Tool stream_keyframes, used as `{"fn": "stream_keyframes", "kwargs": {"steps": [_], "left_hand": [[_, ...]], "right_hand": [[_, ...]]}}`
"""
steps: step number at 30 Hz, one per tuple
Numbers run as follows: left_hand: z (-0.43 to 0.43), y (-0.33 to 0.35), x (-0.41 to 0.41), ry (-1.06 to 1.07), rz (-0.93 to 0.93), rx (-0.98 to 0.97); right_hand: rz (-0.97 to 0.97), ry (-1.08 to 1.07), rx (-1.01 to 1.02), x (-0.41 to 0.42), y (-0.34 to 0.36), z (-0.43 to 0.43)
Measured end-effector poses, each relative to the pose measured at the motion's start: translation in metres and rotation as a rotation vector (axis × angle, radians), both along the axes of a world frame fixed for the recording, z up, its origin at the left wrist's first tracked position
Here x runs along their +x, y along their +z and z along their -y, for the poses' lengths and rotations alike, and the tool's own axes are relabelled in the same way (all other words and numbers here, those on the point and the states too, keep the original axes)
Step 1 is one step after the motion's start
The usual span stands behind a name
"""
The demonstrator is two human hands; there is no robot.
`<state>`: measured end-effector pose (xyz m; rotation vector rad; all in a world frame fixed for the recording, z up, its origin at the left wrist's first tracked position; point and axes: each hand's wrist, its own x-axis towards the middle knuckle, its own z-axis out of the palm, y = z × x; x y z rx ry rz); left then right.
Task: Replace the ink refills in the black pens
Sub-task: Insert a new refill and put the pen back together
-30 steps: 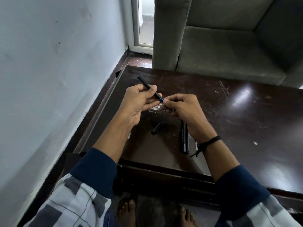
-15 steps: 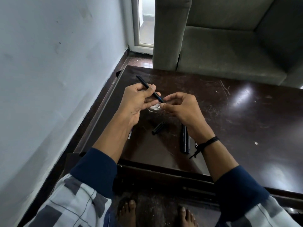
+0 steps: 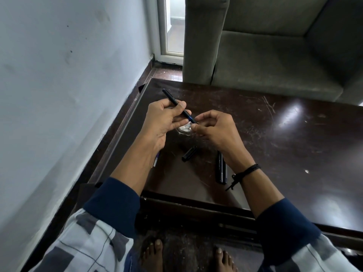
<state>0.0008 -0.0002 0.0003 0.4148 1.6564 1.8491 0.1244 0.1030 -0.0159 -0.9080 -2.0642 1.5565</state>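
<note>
Head view, left to right: a pale wall (image 3: 59, 95) fills the left side, and a narrow strip of dark floor runs between it and the left edge of the counter (image 3: 284, 146). A thin refill (image 3: 156, 161) lies on the counter close to that left edge, mostly hidden under the left forearm. The left hand (image 3: 164, 124) is raised above the counter, its grip clamped round a black pen (image 3: 177, 105). The pen slants, its upper end pointing to the far left corner and its blue-banded lower end pointing to the right hand. Beneath the two hands a pale worn patch (image 3: 185, 128) shows on the wood. Nearer the person a short pen cap (image 3: 189, 153) lies alone, apart from everything else. The right hand (image 3: 218, 130) has its fingers curled, with the thumb and forefinger pinched together on the pen's lower tip. What exactly sits between them is too small to tell. Just beside the right wrist, which wears a black cord band (image 3: 246, 171), more dark pens (image 3: 221, 169) lie lengthwise, pointing at the near edge, their far ends hidden under the hand. How many there are I cannot tell. Right of the hand the glossy, scratched counter stretches wide towards its right side. A grey sofa (image 3: 275, 59) stands against the far edge
</note>
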Motion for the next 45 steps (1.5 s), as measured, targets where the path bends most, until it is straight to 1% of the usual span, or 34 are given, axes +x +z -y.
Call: {"fn": "stream_keyframes", "kwargs": {"steps": [8, 15, 21, 25, 33, 45], "left_hand": [[-0.0006, -0.0011, -0.0011, -0.007, -0.003, -0.009], [-0.0015, -0.0025, -0.0023, -0.009, 0.01, -0.001], [-0.0009, -0.0021, -0.0031, -0.002, 0.01, 0.009], [-0.0011, -0.0028, -0.0023, -0.005, 0.005, 0.004], [-0.0013, -0.0038, -0.0035, -0.003, -0.006, -0.001], [-0.0009, -0.0029, -0.0031, -0.006, -0.002, 0.001]], "right_hand": [[0.013, 0.02, -0.02, -0.0022, -0.0014, 0.0012], [0.043, -0.031, 0.059, -0.002, -0.0027, 0.0003], [0.048, -0.005, 0.085, -0.0004, -0.0012, 0.0014], [0.063, -0.029, 0.128, -0.0007, -0.001, 0.0017], [0.066, -0.01, 0.122, -0.0009, -0.0011, 0.0026], [0.068, -0.045, 0.145, -0.0006, -0.0018, 0.004]]}}
